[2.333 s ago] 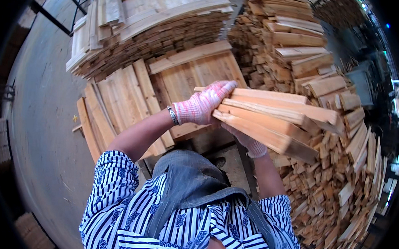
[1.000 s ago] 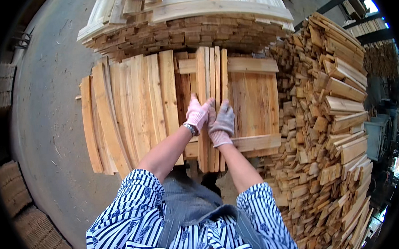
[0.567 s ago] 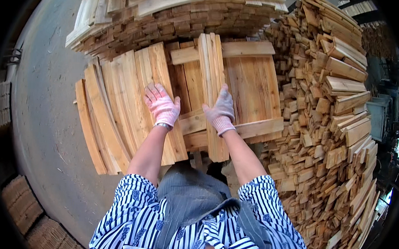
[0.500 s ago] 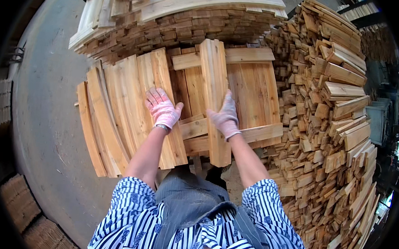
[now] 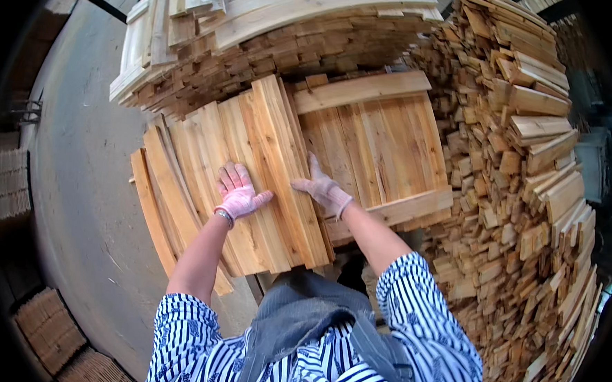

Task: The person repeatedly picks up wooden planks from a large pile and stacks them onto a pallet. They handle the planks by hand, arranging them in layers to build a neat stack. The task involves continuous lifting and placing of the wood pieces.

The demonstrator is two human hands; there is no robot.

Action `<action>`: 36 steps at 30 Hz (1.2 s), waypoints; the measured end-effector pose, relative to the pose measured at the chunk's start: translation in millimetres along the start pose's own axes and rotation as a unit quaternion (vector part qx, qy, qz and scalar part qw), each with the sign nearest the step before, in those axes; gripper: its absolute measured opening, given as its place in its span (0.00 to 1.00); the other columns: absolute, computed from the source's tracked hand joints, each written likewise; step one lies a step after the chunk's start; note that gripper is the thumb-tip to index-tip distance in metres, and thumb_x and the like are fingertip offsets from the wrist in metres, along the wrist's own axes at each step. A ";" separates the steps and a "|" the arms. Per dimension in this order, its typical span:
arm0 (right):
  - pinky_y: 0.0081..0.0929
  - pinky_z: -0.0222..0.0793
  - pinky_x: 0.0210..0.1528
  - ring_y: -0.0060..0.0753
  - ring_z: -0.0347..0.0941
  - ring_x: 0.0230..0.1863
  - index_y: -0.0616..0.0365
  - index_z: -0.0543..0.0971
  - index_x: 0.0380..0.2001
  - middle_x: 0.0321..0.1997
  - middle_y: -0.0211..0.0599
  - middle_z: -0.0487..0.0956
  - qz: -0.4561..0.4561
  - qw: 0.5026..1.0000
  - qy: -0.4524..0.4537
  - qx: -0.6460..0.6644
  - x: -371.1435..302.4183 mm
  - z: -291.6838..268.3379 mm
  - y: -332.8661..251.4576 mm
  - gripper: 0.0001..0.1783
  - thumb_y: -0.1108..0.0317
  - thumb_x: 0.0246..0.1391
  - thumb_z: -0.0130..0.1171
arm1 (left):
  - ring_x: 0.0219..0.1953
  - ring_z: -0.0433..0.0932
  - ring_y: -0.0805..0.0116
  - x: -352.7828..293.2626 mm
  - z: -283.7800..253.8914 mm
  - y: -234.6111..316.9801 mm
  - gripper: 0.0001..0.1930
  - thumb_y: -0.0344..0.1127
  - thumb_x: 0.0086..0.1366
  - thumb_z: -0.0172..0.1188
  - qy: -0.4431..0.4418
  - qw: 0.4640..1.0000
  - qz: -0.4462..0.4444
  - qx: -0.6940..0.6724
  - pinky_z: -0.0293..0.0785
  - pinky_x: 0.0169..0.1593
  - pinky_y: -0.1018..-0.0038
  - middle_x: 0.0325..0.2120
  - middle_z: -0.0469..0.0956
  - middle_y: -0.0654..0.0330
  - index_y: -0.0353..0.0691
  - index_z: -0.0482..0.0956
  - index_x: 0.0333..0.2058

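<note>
My left hand (image 5: 240, 191), in a pale pink glove, lies flat with its fingers spread on a row of wooden boards (image 5: 215, 145) set side by side. My right hand (image 5: 325, 190), also gloved, presses at the right side of a thicker stack of boards (image 5: 287, 162); its thumb reaches over the top and its other fingers stretch along the edge. That stack rests against the row's right side. Right of it, more boards (image 5: 384, 150) lie between two cross strips, a far strip (image 5: 363, 91) and a near strip (image 5: 395, 207).
Beyond the boards stands a high lumber pile (image 5: 313, 46) topped with long planks. A tall heap of short wood pieces (image 5: 498, 222) rises on the right. Grey floor (image 5: 92, 180) stretches along the left, with bundled wood (image 5: 50, 323) at the lower left.
The thick board stack has moved left, from across the strips to against the row. My right hand moved left with it. My left hand stays flat on the row; the view has shifted slightly.
</note>
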State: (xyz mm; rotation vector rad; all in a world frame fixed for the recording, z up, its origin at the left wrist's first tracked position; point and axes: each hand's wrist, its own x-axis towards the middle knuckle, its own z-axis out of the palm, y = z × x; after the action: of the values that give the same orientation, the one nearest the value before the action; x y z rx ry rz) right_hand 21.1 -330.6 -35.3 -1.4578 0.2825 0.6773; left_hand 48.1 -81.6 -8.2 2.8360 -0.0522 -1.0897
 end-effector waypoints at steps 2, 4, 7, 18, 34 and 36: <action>0.35 0.49 0.76 0.50 0.49 0.78 0.63 0.37 0.75 0.78 0.60 0.51 0.062 0.992 0.002 -0.105 0.4 -1.8 -15.9 0.64 0.52 0.52 0.70 | 0.73 0.19 0.28 -3.2 3.2 2.1 0.66 0.72 0.57 0.58 -0.019 1.000 -0.002 -0.013 0.22 0.71 0.38 0.72 0.23 0.31 0.26 0.31 0.71; 0.37 0.50 0.75 0.55 0.49 0.77 0.65 0.40 0.75 0.77 0.61 0.51 0.018 0.962 0.108 -0.249 -9.6 14.6 -27.7 0.66 0.48 0.48 0.71 | 0.73 0.19 0.29 -2.6 3.8 2.1 0.66 0.71 0.57 0.59 -0.028 1.000 -0.001 0.001 0.22 0.71 0.38 0.72 0.22 0.31 0.26 0.30 0.71; 0.41 0.56 0.73 0.59 0.52 0.75 0.62 0.43 0.74 0.74 0.64 0.55 -0.013 0.899 0.184 -0.398 -32.9 46.4 -60.4 0.66 0.48 0.43 0.72 | 0.73 0.18 0.29 -6.3 7.9 8.4 0.67 0.70 0.55 0.62 -0.028 1.000 -0.012 0.010 0.22 0.72 0.39 0.72 0.22 0.32 0.26 0.30 0.71; 0.36 0.53 0.75 0.56 0.53 0.76 0.65 0.41 0.74 0.75 0.63 0.54 -0.021 0.922 0.163 -0.349 -35.8 -51.2 -85.4 0.59 0.55 0.52 0.67 | 0.73 0.20 0.29 -9.2 9.2 -1.3 0.68 0.70 0.53 0.64 -0.007 1.000 -0.021 -0.005 0.24 0.72 0.40 0.73 0.24 0.33 0.28 0.31 0.71; 0.47 0.52 0.74 0.60 0.53 0.74 0.61 0.55 0.71 0.73 0.59 0.58 -0.120 0.856 0.352 -0.358 -32.1 -11.5 -2.9 0.45 0.47 0.60 0.55 | 0.75 0.45 0.46 14.7 26.1 -12.6 0.62 0.73 0.50 0.63 0.084 0.994 0.070 0.017 0.37 0.77 0.56 0.71 0.54 0.40 0.28 0.54 0.70; 0.46 0.55 0.72 0.61 0.56 0.72 0.60 0.55 0.72 0.73 0.60 0.58 -0.168 0.846 0.367 -0.348 -64.6 -10.5 -7.2 0.44 0.47 0.61 0.55 | 0.73 0.52 0.47 22.8 26.6 -19.8 0.53 0.62 0.55 0.65 0.166 0.974 0.116 0.103 0.44 0.75 0.60 0.69 0.59 0.39 0.29 0.57 0.69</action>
State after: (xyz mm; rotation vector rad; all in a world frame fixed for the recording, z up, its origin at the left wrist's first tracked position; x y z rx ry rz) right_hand -23.1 -356.7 5.9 -2.3776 0.3709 -0.1400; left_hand 47.1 -65.7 -45.1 3.0523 -0.4820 -0.5873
